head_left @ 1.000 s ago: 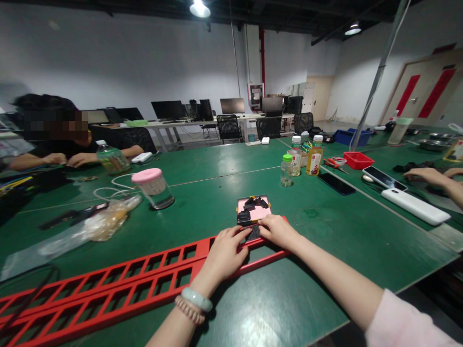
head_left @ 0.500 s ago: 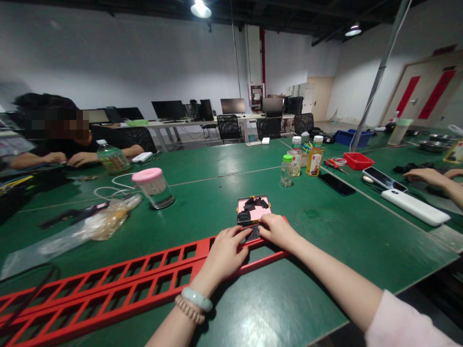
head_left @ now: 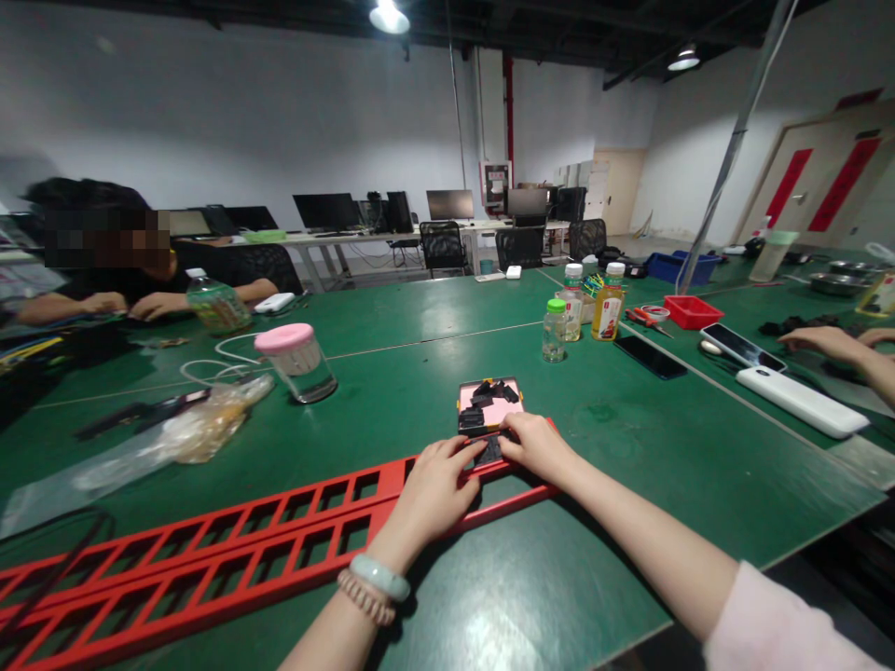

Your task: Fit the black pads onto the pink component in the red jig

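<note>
Left hand [head_left: 434,486] and right hand [head_left: 538,444] touch the red frame [head_left: 392,481]; whether their fingers [head_left: 471,454] grip, I cannot tell.

Right hand [head_left: 535,442]: knuckles marginally higher than one second ago; movement very slight.
Right sleeve [head_left: 783,620]: edge displaced a trace to the left.
Co-worker's head, far left [head_left: 90,210]: marginally raised since the first picture.
Co-worker's hand, far right [head_left: 818,341]: fingers shifted very slightly leftward.
</note>
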Motion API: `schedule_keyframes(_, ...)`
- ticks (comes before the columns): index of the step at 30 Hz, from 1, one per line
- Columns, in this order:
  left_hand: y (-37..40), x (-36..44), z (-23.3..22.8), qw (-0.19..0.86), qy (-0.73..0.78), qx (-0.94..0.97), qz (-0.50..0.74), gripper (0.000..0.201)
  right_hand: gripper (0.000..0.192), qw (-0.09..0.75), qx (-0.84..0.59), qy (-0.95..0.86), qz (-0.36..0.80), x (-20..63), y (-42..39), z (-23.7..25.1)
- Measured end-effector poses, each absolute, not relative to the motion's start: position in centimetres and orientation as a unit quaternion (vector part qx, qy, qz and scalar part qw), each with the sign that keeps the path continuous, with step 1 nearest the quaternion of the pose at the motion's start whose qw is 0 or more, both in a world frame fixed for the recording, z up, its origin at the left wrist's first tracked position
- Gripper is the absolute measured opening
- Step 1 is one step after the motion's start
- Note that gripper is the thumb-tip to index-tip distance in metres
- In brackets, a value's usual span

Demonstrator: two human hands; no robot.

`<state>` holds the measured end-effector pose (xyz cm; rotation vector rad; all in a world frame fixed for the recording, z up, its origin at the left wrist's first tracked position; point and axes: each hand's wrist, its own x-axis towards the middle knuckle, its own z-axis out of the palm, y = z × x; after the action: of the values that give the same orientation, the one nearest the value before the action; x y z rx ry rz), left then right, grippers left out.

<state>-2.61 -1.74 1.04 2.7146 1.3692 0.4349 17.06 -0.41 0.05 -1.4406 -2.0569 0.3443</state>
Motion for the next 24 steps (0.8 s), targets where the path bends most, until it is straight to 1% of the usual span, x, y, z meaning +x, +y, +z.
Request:
schedule_keyframes(12, -1.88, -2.52, 1.29, 0.034, 0.445, 0.885, 0.133, 0.046, 0.012, 0.300, -0.549, -0.772, 0.115, 17.05, -0.40, 0.03)
schedule_keyframes(24, -1.81, -2.46, 1.12, -0.001, 0.426, 0.898, 0.112, 0.047, 0.014, 0.291, -0.542, -0.782, 0.099, 17.04, -0.14, -0.15)
